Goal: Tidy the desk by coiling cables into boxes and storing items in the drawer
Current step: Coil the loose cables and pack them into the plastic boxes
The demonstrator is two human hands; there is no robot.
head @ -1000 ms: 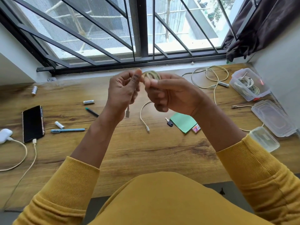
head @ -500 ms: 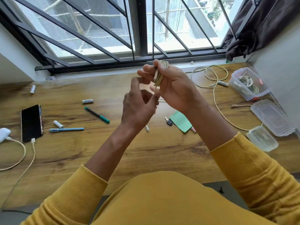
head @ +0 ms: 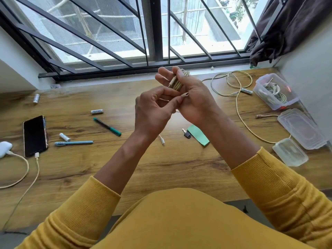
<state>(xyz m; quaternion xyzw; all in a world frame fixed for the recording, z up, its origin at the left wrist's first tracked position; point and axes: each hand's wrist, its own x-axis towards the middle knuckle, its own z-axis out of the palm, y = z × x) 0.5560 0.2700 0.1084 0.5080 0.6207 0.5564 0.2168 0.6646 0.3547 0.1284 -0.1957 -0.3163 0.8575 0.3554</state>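
Beige coiled cable [head: 178, 81] is sitting in the right hand [head: 190, 97], fingers curling round the bundle, raised above the worktop [head: 161, 168] — left of the open box [head: 274, 91] holding another cable. The left hand [head: 152, 112] is pinching the cable's loose end just beside the coil. A second cable [head: 239, 105] is lying loose left of that box — touching the worktop.

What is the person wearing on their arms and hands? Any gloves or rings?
Both arms wear mustard-yellow ribbed sleeves, the left sleeve and the right sleeve, pushed up so the forearms are bare. The left hand and right hand are bare: no gloves, and no rings or watch that I can see. One nail looks dark, perhaps painted.
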